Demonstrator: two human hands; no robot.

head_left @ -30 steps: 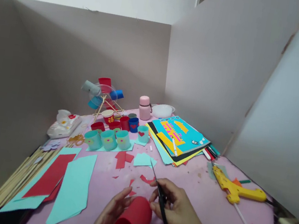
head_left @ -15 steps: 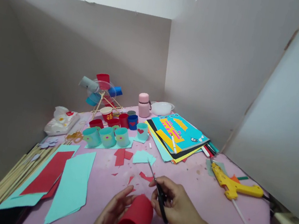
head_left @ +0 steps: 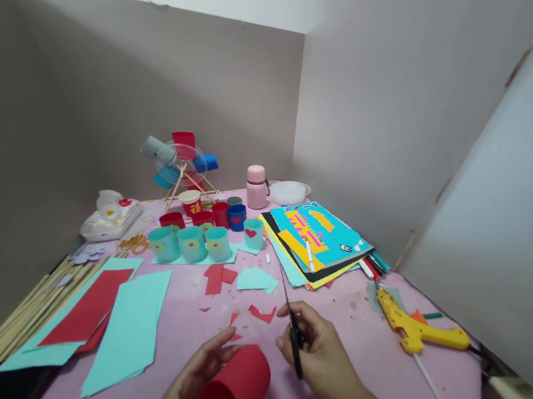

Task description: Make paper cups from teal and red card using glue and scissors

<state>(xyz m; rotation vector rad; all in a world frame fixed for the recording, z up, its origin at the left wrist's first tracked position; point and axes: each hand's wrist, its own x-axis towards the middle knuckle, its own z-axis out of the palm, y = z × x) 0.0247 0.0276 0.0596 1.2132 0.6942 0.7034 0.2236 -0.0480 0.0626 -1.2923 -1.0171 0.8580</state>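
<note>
Lying low in the view, a red paper tube [head_left: 245, 381] has its open end toward me. My left hand [head_left: 195, 377] is closed around its left side, thumb at the open rim. To the right, my right hand [head_left: 318, 353] grips black-handled scissors [head_left: 295, 342], blades pointing up and away, apart from the tube. Beyond the tube lie red paper scraps [head_left: 261, 313] and larger red pieces [head_left: 215, 279]. Pale turquoise paper pieces [head_left: 256, 280] sit behind them.
Turquoise paper cups [head_left: 192, 245] stand mid-left, with a small wheel model [head_left: 182, 162] behind. Turquoise sheets [head_left: 128, 333] and wooden sticks [head_left: 9, 320] lie left. A pink bottle [head_left: 257, 188] stands at the back. On the right are stacked papers [head_left: 345, 246] and a yellow glue gun [head_left: 420, 332].
My right hand with the scissors has moved slightly right and up, away from the tube. The tube has shifted a little left in my left hand.
</note>
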